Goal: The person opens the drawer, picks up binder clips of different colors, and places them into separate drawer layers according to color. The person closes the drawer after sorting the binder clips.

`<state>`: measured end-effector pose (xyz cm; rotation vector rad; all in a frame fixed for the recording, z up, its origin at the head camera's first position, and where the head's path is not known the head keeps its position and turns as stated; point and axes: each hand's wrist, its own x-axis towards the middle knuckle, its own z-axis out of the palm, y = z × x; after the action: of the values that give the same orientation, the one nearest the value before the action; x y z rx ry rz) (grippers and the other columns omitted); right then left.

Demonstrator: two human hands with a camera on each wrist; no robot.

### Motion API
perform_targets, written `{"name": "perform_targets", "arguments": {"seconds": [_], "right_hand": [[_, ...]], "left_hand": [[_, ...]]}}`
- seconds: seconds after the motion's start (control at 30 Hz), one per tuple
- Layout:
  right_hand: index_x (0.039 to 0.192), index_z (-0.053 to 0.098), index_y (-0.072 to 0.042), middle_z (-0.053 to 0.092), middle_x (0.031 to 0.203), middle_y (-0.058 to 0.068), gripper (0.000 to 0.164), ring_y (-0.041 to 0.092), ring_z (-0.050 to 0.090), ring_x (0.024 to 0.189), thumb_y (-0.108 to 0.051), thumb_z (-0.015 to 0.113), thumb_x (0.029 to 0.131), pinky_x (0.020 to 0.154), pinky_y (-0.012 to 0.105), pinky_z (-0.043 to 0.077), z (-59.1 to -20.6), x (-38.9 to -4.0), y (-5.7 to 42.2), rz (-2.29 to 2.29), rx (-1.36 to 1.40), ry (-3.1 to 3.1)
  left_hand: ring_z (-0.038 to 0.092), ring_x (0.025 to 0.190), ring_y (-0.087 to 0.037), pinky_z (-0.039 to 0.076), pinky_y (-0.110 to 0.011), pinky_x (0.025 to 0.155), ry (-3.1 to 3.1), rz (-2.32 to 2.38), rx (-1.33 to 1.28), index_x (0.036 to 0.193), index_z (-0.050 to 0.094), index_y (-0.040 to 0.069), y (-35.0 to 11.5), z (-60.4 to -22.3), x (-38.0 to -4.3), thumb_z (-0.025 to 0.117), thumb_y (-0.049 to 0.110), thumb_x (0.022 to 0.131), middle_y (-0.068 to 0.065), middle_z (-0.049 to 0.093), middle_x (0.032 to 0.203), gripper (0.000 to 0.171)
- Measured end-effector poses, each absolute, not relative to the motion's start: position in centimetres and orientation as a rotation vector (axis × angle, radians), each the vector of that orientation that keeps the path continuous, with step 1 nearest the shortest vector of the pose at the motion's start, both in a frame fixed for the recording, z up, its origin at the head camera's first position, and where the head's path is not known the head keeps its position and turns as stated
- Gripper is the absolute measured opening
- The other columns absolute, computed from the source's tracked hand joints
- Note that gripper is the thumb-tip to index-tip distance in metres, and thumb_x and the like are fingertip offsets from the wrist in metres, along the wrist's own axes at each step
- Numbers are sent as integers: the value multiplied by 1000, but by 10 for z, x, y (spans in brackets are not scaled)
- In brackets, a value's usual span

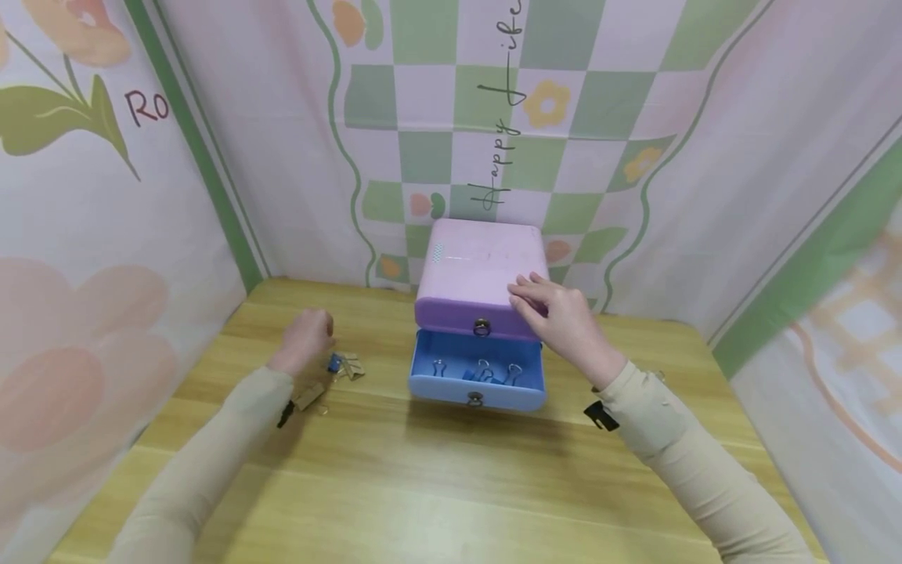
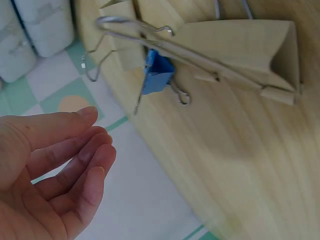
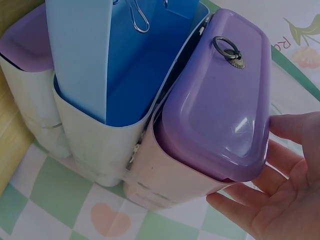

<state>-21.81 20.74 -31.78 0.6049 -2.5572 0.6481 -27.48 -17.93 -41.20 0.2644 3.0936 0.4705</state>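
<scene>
A small drawer chest [image 1: 486, 262] stands against the back curtain. Its purple top drawer [image 3: 215, 105] with a ring pull is closed, while the blue middle drawer [image 1: 451, 386] is pulled out with several binder clips [image 1: 482, 372] inside. My right hand [image 1: 567, 321] is at the top drawer's right corner, its fingertips [image 3: 280, 125] touching or very near the edge. On the table at the left lie a blue binder clip [image 2: 159, 72] and several beige binder clips [image 2: 235, 50]. My left hand [image 1: 304, 341] hovers beside them with loosely bent fingers and nothing held.
The wooden table [image 1: 437, 486] fills the foreground. A patterned curtain [image 1: 493, 102] hangs close behind the chest. Below the blue drawer, another purple drawer front [image 3: 30, 37] shows in the right wrist view. Something small and metallic [image 1: 658, 375] lies partly hidden beyond the right sleeve.
</scene>
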Motion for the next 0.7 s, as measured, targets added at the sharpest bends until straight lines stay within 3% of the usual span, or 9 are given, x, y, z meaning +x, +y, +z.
{"name": "perform_targets", "arguments": {"seconds": [0.37, 0.7], "right_hand": [[107, 65, -11, 60, 114, 11, 30, 28, 51, 112, -31, 57, 86, 93, 45, 41, -317, -218, 207, 642, 622, -2545], [106, 65, -11, 60, 114, 10, 29, 28, 51, 112, -30, 58, 85, 93, 45, 42, -317, -219, 207, 628, 617, -2542]], "left_hand": [[54, 56, -21, 47, -31, 47, 3067, 389, 210, 66, 55, 3, -187, -426, -280, 64, 3, 70, -8, 57, 63, 9], [50, 50, -18, 43, -26, 42, 3018, 431, 198, 60, 52, 6, -188, -438, -280, 60, 0, 70, -6, 55, 57, 13]]}}
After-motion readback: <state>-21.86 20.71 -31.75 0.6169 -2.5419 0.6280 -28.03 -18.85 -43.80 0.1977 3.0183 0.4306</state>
